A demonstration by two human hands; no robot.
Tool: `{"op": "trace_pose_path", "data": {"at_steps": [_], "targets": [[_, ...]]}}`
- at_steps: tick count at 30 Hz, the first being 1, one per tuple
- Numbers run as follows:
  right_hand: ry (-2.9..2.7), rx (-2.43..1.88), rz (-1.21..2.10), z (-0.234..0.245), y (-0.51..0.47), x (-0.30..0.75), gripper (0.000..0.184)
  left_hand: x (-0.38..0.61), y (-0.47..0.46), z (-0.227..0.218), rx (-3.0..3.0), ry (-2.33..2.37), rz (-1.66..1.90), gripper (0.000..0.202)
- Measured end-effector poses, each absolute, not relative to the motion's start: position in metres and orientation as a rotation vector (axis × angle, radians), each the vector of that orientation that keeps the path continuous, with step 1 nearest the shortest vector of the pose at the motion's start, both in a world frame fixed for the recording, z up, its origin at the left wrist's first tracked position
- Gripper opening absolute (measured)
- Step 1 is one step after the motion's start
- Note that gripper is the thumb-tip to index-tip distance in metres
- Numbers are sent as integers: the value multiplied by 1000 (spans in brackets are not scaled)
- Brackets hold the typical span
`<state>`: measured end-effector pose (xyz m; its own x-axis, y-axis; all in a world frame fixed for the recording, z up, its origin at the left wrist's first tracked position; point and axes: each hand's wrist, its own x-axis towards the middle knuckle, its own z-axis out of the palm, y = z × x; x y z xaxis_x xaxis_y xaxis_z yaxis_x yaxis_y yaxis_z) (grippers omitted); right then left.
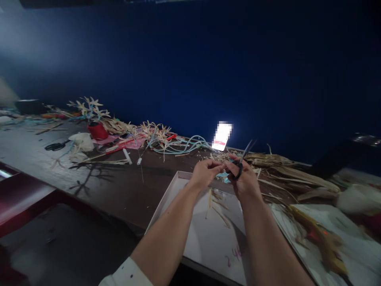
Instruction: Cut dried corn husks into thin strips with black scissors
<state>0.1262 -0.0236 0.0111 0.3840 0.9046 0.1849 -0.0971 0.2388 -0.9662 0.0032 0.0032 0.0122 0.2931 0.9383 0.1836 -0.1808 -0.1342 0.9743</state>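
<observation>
Black-handled scissors (246, 150) are gripped in my right hand (246, 182), their blades pointing up and away to the right. Close beside it, my left hand (206, 173) has its thumb and fingers pinched together; what lies between them is too small to make out. The fingertips of both hands nearly meet over the far end of a shallow white tray (195, 234). Narrow pale dry strips (220, 216) lie in that tray below my wrists. Small pale scraps (212, 156) are scattered just beyond my hands.
A lit screen (220, 137) stands behind my hands by the dark blue wall. Dried husks (285, 169) and a yellow glue gun (323, 238) lie to the right. Leftward are husk flowers (157, 133), pale blue stems (187, 147), a red spool (97, 130) and other scissors (56, 146).
</observation>
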Motion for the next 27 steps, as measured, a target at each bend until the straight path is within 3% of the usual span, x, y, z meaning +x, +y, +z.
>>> {"op": "trace_pose_path", "data": {"at_steps": [10,19,27], "targets": [[-750,-987,1020,13,-22,129,39,0,5,8,1338,811,1083,25],[-729,-1022,992,14,-24,128,42,-1,5,9,1289,767,1087,32],[-630,-737,1345,18,-24,134,30,1,7,9,1266,781,1091,35]]}}
